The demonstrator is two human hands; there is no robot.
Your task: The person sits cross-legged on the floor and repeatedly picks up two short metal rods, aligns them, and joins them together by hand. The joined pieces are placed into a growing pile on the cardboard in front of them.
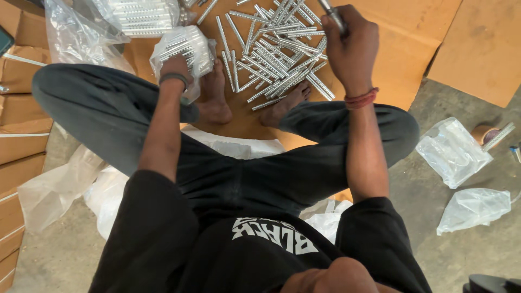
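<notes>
hands | left (175,68) grips bagged strips (184,49) | right (350,40) clenches 1 metal strip (332,13)

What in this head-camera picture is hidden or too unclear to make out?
- Head view: the left hand has its fingers buried in a clear bag of metal strips; the grip is hidden.
- The right hand grips a metal piece cut off by the top edge; its length is unknown.
- The roll at right sits partly behind a plastic bag.
- The loose strips are too small to count.
</notes>
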